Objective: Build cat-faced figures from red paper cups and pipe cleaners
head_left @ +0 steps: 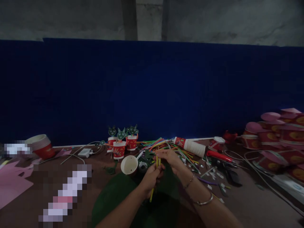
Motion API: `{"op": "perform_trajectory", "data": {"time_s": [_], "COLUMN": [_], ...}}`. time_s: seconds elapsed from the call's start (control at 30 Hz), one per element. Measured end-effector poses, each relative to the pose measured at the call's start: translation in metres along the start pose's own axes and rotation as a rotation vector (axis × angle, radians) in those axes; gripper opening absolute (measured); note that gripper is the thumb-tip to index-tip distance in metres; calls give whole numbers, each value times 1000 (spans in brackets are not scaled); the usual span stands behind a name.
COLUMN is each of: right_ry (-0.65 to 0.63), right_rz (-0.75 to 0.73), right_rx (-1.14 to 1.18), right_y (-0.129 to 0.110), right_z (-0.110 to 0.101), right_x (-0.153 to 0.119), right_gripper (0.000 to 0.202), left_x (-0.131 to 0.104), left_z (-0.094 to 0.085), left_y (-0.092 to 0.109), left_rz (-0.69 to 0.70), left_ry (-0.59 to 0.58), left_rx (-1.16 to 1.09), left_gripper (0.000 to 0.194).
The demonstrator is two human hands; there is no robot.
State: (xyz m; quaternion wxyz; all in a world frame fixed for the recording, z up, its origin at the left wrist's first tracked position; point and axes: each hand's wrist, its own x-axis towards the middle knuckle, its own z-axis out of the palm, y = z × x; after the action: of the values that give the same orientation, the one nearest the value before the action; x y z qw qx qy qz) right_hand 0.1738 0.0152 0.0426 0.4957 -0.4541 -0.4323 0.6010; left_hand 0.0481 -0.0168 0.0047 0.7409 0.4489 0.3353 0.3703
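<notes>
Several thin yellow straws (158,162) stand nearly upright between my hands. My left hand (152,175) is wrapped round their middle, and their lower ends stick out beneath the fist. At the upper end, my right hand (170,158) has its fingers together at the straws' tips; its thumb is mostly hidden. Left of my hands, a red-and-white paper cup (129,165) lies tilted, its mouth towards me and small dark holes in its wall. Dark green cut pieces (148,155) lie behind my hands. Beyond them spreads a pile of coloured straws (163,144).
Three cup figures with green animal heads (119,148) stand at the back. Stacked paper cups (44,147) are at left; another stack (190,147) lies right of centre. A red-handled tool (219,155), white scraps and cables lie at right, near piled red cups (270,139). A blue partition (152,88) rises behind.
</notes>
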Motion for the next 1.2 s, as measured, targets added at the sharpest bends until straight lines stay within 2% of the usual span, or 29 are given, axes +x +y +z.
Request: {"op": "perform_trajectory", "data": {"time_s": [0.17,0.33,0.47,0.53,0.6,0.7,0.8,0.9,1.0,1.03,1.1,1.2], "right_ry": [-6,-12,-35,13,32,-75,-233,-222,-261,-266,-213,-92], "right_rz": [-40,-48,-49,-89,-135,-224,-346,-520,-539,-503,-404,-272], "right_rx": [0,-126,-194,-180,-194,-360,-679,-979,-1136,-1078,-814,-455], "right_y": [5,2,-7,-9,-8,4,25,44,54,54,51,43], "right_z": [-3,-5,-17,-26,-32,-30,-14,8,25,28,30,22], "right_x": [4,2,4,8,12,16,16,12,9,9,12,18], "right_gripper": [29,27,24,26,26,23,18,32,36,33,21,12], "left_x": [0,4,3,1,-4,-13,-22,-30,-32,-31,-26,-15], "left_z": [3,5,4,4,6,10,14,16,14,13,10,2], "left_y": [0,-4,-8,-8,-6,-1,5,10,11,11,12,15], "left_rz": [3,36,-43,-102,-136,-148,-189,-263,-316,-318,-299,-220], "left_ry": [109,103,49,-4,-106,-330,-499,-585,-619,-623,-609,-469], "left_rx": [48,8,59,88,80,39,-6,-33,-33,-39,-75,-195], "left_gripper": [41,46,47,44,39,32,29,29,30,30,29,26]}}
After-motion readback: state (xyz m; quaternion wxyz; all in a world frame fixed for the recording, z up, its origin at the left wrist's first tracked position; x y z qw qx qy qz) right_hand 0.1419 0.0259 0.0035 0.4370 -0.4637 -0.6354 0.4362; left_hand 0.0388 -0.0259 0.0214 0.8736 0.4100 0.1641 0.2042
